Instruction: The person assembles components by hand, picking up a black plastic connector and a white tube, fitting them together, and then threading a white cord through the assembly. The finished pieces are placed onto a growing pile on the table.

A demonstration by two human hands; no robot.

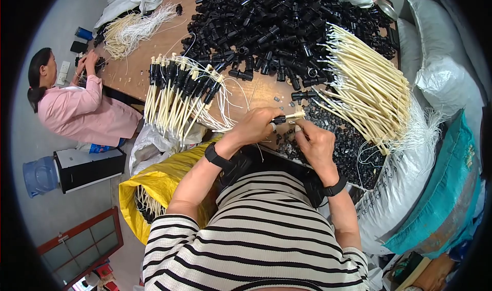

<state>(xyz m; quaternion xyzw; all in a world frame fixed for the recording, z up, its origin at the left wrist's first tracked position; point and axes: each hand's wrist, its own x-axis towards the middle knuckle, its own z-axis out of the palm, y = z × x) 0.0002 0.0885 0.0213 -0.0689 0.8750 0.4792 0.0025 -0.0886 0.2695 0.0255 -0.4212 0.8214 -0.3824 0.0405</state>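
My left hand point(252, 125) is closed around a short black plastic sleeve point(278, 120) at the table's near edge. A cream connector point(295, 116) sticks out of the sleeve to the right. Just below that connector, my right hand point(316, 146) has thumb and fingers drawn together in a pinch; what lies between them, if anything, is too small to make out. To the left lies a bundle of cream tubes with black sleeves point(177, 94), white wires trailing from it. A loose black fitting point(304, 95) rests just beyond my hands.
Black plastic fittings point(261, 24) are heaped across the far table. Bare cream tubes point(366, 83) are stacked at right, above small dark pieces point(353, 160). White sacks point(441, 60) and a teal sack point(441, 188) crowd the right. A yellow bag point(154, 175) stands lower left; a person point(77, 101) works at far left.
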